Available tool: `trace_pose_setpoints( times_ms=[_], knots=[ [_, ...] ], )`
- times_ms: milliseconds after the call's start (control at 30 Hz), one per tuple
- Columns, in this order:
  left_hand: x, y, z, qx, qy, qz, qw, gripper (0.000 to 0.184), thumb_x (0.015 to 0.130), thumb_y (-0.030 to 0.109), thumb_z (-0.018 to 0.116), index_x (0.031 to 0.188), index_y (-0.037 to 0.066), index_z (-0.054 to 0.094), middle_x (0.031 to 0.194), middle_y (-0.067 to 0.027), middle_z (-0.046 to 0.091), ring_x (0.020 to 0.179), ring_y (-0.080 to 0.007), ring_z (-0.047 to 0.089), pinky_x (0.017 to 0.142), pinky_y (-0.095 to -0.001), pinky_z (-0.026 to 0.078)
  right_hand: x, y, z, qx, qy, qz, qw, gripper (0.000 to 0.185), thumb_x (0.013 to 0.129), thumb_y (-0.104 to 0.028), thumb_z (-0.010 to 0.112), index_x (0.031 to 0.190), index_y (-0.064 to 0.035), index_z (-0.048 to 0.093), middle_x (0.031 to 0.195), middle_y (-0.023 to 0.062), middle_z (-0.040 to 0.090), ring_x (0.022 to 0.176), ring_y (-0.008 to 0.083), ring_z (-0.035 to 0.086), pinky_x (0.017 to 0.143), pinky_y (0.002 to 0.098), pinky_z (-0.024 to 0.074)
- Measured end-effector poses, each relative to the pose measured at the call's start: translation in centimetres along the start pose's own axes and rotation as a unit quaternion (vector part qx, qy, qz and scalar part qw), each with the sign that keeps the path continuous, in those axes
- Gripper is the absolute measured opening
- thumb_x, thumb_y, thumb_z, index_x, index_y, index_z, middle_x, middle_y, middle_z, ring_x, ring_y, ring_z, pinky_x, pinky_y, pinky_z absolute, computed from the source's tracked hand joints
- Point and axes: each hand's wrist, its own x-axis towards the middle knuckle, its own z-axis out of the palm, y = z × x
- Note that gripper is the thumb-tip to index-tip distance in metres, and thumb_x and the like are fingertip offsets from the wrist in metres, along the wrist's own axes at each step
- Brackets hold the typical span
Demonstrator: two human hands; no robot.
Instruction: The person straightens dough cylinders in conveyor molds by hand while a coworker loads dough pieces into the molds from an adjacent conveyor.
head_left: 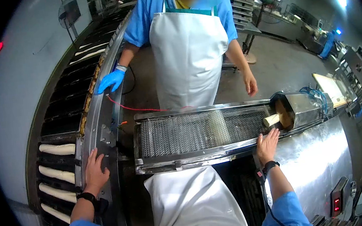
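My left hand [95, 171] rests with its fingers apart on the metal side rail [93, 129] of the long conveyor at left, holding nothing. Beside it, long strips of pale dough [57, 173] lie in dark trays [64, 100] on that conveyor. My right hand [268, 145] lies flat on the near edge of the short mesh belt [183, 134], fingers stretched out and nothing in them. Just beyond its fingertips, a short dough roll [271, 120] sits on the belt at the mouth of a metal housing [305, 109].
Across the mesh belt stands a co-worker in a white apron [188, 53]. Their blue-gloved hand [112, 79] touches the long conveyor's rail; their bare hand [250, 83] hangs down. A red cord [132, 109] runs between the conveyors. A metal surface [311, 152] lies at right.
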Motion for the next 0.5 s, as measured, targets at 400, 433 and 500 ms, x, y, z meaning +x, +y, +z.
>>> trace_pose_setpoints(
  times_ms=[400,433,500],
  knots=[
    [-1.0,1.8,-1.8,-0.010,0.010,-0.002,1.000,0.054,0.070,0.008,0.064,0.122,0.002,0.053,0.145,-0.0203,0.034,0.135,-0.0368,0.032,0.111,-0.0425,0.030,0.4,1.5,0.7,0.004,-0.008,-0.009,1.000,0.070,0.096,-0.036,0.036,0.142,0.0142,0.017,0.150,0.0328,0.015,0.142,0.0428,0.012,0.117,0.0456,0.0110],
    [-0.6,1.4,-1.3,-0.010,0.010,-0.001,1.000,0.053,0.070,0.008,0.063,0.122,0.002,0.053,0.145,-0.0199,0.034,0.135,-0.0361,0.032,0.111,-0.0422,0.030,0.5,1.5,0.9,0.004,-0.009,-0.017,1.000,0.070,0.096,-0.036,0.036,0.142,0.0142,0.017,0.150,0.0328,0.015,0.142,0.0428,0.012,0.117,0.0456,0.0110],
    [-0.3,1.5,-1.6,-0.018,0.010,-0.006,1.000,0.053,0.070,0.008,0.063,0.122,0.002,0.053,0.144,-0.0188,0.035,0.136,-0.0349,0.032,0.111,-0.0415,0.030,0.6,1.1,1.1,-0.016,0.001,-0.013,1.000,0.069,0.097,-0.035,0.036,0.142,0.0144,0.017,0.149,0.0331,0.016,0.141,0.0432,0.013,0.117,0.0456,0.0114]
  ],
)
